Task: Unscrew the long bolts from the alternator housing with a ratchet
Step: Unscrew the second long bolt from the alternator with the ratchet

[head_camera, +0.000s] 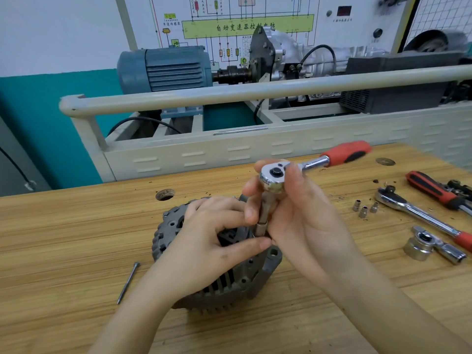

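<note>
Two hands (293, 221) steady ratchet (274, 178) below "自动变速器控制电脑" board (245, 28)

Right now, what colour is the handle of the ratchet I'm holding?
Red with black inserts, on the ratchet handle; the head view shows it best.
</note>
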Motion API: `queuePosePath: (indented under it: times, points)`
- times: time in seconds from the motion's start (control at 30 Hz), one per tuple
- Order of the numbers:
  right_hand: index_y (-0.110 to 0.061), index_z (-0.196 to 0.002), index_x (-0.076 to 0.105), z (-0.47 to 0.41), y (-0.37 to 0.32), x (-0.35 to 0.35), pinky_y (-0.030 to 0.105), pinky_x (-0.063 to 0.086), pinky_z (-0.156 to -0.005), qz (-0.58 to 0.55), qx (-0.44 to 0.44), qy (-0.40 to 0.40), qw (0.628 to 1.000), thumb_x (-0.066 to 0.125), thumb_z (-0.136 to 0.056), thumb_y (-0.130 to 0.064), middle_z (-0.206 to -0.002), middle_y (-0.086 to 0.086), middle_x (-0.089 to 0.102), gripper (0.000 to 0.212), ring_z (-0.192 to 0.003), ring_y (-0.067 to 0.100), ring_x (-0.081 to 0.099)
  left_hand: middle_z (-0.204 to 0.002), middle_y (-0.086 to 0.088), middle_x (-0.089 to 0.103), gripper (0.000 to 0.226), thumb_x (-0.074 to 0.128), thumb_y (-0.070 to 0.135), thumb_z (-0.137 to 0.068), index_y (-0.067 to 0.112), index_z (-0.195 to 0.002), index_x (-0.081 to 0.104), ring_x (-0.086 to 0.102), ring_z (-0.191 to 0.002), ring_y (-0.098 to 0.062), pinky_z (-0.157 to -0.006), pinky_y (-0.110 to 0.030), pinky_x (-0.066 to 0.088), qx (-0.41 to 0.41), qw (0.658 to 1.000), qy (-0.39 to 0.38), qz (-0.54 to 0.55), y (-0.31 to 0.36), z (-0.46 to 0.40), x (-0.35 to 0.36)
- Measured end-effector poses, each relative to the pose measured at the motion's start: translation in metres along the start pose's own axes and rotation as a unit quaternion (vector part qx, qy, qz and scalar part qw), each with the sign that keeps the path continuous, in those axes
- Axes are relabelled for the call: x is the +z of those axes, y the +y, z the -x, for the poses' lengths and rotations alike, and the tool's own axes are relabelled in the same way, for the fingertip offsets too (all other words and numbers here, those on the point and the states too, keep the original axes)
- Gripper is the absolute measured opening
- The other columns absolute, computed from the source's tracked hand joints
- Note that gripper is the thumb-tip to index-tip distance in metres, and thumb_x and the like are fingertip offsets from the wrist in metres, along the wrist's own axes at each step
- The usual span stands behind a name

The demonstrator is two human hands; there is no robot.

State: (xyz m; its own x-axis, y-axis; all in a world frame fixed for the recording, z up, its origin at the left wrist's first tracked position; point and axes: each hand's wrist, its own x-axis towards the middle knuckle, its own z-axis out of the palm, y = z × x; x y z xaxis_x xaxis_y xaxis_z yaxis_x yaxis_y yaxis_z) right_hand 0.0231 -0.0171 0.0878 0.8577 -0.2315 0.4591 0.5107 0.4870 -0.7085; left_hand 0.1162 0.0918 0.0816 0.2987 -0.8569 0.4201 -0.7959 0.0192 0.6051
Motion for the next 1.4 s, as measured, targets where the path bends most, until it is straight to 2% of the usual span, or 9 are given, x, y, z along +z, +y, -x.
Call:
queuePosePath:
  times: [0.2,0.37,0.47,0.63,0.77,0.87,1.07,1.2,1.4]
  points:
    - [-0.018,-0.083,0.068,0.0011,-0.0008,-0.0008,0.022,0.049,-0.063,0.02,-0.006,0.0,1.0,0.076,-0.065,-0.039,-0.081,-0.001,0.066,0.029,-0.063,0.01,0.06,-0.08,0.023,0.057,0.014,0.057,0.056,-0.067,0.044,-0.065,0.051,0.051,-0.092,-0.005,-0.094,-0.052,0.033,-0.014,0.999,0.041,-0.006,0.0043,0.0009,0.0026]
    - [-0.023,-0.08,0.066,0.005,-0.0031,-0.0003,0.022,0.049,-0.066,0.026,-0.019,-0.013,0.999,0.08,-0.063,-0.031,-0.084,-0.001,0.066,0.024,-0.068,0.01,0.06,-0.08,0.014,0.061,0.038,0.057,0.057,-0.065,0.023,-0.077,0.068,0.054,-0.091,-0.006,-0.094,-0.052,0.034,-0.014,0.999,0.034,-0.01,0.0028,0.0002,0.0032]
    - [-0.019,-0.084,0.067,0.0038,-0.0027,0.0013,0.023,0.049,-0.068,0.02,-0.011,-0.024,0.999,0.075,-0.068,-0.033,-0.084,0.0,0.068,0.023,-0.069,0.011,0.061,-0.082,0.017,0.06,0.028,0.058,0.054,-0.068,0.027,-0.076,0.065,0.055,-0.091,-0.007,-0.093,-0.054,0.036,-0.004,1.0,0.029,0.003,0.0045,-0.0002,0.002]
    - [-0.017,-0.09,0.07,0.0006,-0.0023,0.0003,0.024,0.051,-0.068,0.007,0.019,-0.025,0.999,0.07,-0.071,-0.042,-0.086,0.001,0.069,0.032,-0.068,0.01,0.062,-0.091,0.005,0.066,0.043,0.057,0.051,-0.072,0.011,-0.081,0.069,0.056,-0.103,-0.015,-0.098,-0.051,0.033,0.013,1.0,0.011,-0.009,-0.0001,0.001,0.0014]
    - [-0.018,-0.086,0.071,0.0004,-0.0013,-0.0012,0.022,0.049,-0.063,0.022,0.008,-0.013,1.0,0.074,-0.066,-0.044,-0.086,-0.001,0.069,0.033,-0.066,0.009,0.061,-0.085,0.016,0.062,0.041,0.054,0.058,-0.067,0.02,-0.073,0.066,0.052,-0.1,-0.002,-0.102,-0.046,0.026,-0.013,0.998,0.051,-0.041,0.0016,0.0023,0.0046]
    - [-0.019,-0.082,0.07,0.0013,-0.0016,-0.0021,0.021,0.049,-0.063,0.037,-0.015,-0.008,0.999,0.078,-0.063,-0.039,-0.083,-0.002,0.068,0.028,-0.067,0.008,0.06,-0.094,0.026,0.054,0.037,0.051,0.063,-0.062,0.028,-0.073,0.061,0.048,-0.095,0.006,-0.104,-0.038,0.023,-0.025,0.996,0.069,-0.045,0.0038,0.0035,0.0059]
    - [-0.02,-0.087,0.07,-0.0002,-0.0002,-0.0031,0.022,0.049,-0.065,0.023,-0.002,-0.018,1.0,0.072,-0.069,-0.043,-0.085,-0.001,0.069,0.03,-0.068,0.01,0.062,-0.092,0.015,0.059,0.044,0.052,0.061,-0.064,0.022,-0.077,0.066,0.049,-0.098,0.005,-0.105,-0.035,0.024,-0.026,0.997,0.066,-0.038,0.0031,0.0043,0.0056]
    - [-0.018,-0.091,0.07,-0.0035,0.0003,-0.0057,0.023,0.051,-0.065,-0.008,0.019,-0.008,1.0,0.065,-0.072,-0.048,-0.086,0.0,0.07,0.037,-0.069,0.011,0.063,-0.097,0.02,0.062,0.041,0.047,0.062,-0.066,0.031,-0.085,0.067,0.043,-0.107,0.01,-0.107,-0.029,0.015,-0.025,0.998,0.04,-0.038,0.0043,0.0054,0.0029]
    - [-0.019,-0.081,0.07,-0.0018,0.0,-0.0058,0.022,0.049,-0.06,0.002,-0.009,0.002,1.0,0.078,-0.063,-0.041,-0.082,-0.002,0.067,0.03,-0.067,0.01,0.06,-0.086,0.017,0.063,0.043,0.051,0.063,-0.063,0.025,-0.074,0.067,0.05,-0.101,0.004,-0.108,-0.037,0.018,-0.034,0.996,0.062,-0.048,0.0029,0.0041,0.005]
